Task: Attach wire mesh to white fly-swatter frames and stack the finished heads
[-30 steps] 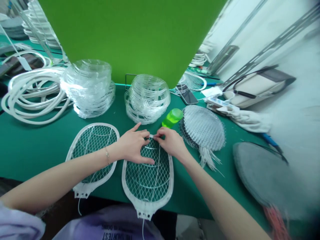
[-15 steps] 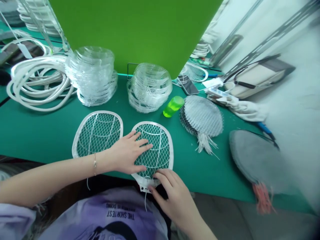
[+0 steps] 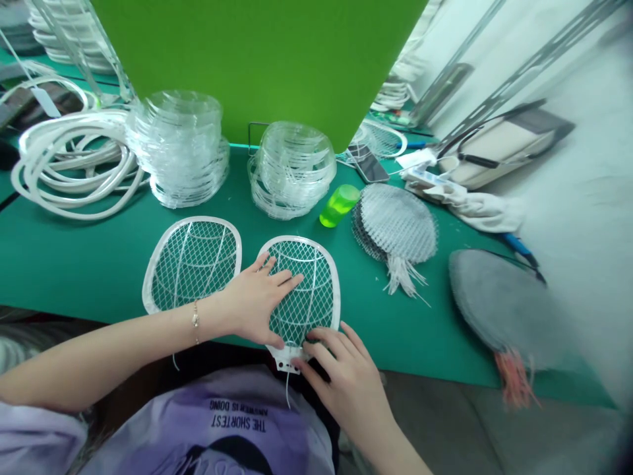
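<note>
The person's left hand (image 3: 257, 300) lies flat on a white-rimmed oval mesh frame (image 3: 301, 290), its fingers spread apart across the netting, with a bracelet (image 3: 196, 322) on the wrist. The right hand (image 3: 341, 373) comes in from below, its fingers slightly apart and curled over the frame's lower end. Those fingers hide much of that end, so it is hard to tell whether they clamp the rim or only touch it. The frame lies on a green mat (image 3: 74, 264) near the table's front edge, just beside a second mesh frame (image 3: 190, 264). A thin white wire (image 3: 287, 389) hangs from its tab over the edge. Beyond it stand a lime-green cylinder (image 3: 339, 205), clear plastic ring stacks (image 3: 291, 170), and a pile of loose mesh (image 3: 395, 221). A grey oval pad (image 3: 494, 300) at right is blurred, and the view's right edge is smeared and hard to make out.
</note>
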### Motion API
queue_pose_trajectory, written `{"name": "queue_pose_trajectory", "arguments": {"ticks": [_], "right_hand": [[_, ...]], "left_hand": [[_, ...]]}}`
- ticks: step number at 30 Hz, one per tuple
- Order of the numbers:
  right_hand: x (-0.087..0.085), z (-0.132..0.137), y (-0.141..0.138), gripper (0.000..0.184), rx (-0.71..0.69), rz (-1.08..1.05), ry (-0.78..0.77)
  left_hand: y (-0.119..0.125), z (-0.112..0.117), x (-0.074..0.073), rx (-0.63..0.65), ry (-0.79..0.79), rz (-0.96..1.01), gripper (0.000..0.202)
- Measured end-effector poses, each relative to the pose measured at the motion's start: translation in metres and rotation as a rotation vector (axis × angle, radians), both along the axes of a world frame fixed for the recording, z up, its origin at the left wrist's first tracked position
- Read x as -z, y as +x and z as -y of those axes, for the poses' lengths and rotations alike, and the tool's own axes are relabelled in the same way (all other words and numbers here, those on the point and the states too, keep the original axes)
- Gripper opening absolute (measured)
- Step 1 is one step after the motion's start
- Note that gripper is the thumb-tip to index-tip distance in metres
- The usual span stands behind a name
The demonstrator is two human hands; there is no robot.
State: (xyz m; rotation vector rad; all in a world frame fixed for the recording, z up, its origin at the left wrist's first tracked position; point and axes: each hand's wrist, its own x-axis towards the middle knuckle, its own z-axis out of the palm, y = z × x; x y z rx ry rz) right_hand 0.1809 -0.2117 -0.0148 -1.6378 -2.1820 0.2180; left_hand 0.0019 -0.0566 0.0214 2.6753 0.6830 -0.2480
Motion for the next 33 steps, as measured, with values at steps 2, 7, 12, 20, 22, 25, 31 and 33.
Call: {"name": "queue_pose_trajectory", "arguments": {"ticks": [2,7,12,20,22,25,31,33], "right_hand": [[-0.003,-0.001,0.001,0.012,0.003,-0.022,-0.031],[-0.009,-0.004,0.001,0.011,0.033,-0.092,-0.104],[-0.011,-0.014,0.004,0.019,0.097,-0.168,-0.251],[-0.01,-0.018,0.002,0.027,0.111,-0.235,-0.307],[-0.007,-0.013,-0.002,0.027,0.139,-0.245,-0.287],[-0.002,-0.008,-0.006,0.026,0.169,-0.241,-0.263],[-0.008,-0.019,-0.006,0.03,0.239,-0.13,-0.331],[-0.013,-0.022,-0.01,0.028,0.242,-0.097,-0.337]], "left_hand": [[0.002,0.001,-0.001,-0.011,-0.025,-0.033,0.118],[0.007,-0.001,-0.007,-0.005,-0.034,-0.088,0.122],[0.01,-0.001,-0.008,-0.018,-0.064,-0.098,0.125],[0.011,-0.003,-0.003,-0.026,-0.068,-0.067,0.135],[0.011,-0.003,-0.002,-0.032,-0.058,-0.062,0.136],[0.011,-0.002,-0.003,-0.039,-0.057,-0.078,0.136],[0.019,0.004,-0.011,-0.068,-0.08,-0.136,0.131],[0.017,0.006,-0.011,-0.079,-0.074,-0.129,0.132]]}}
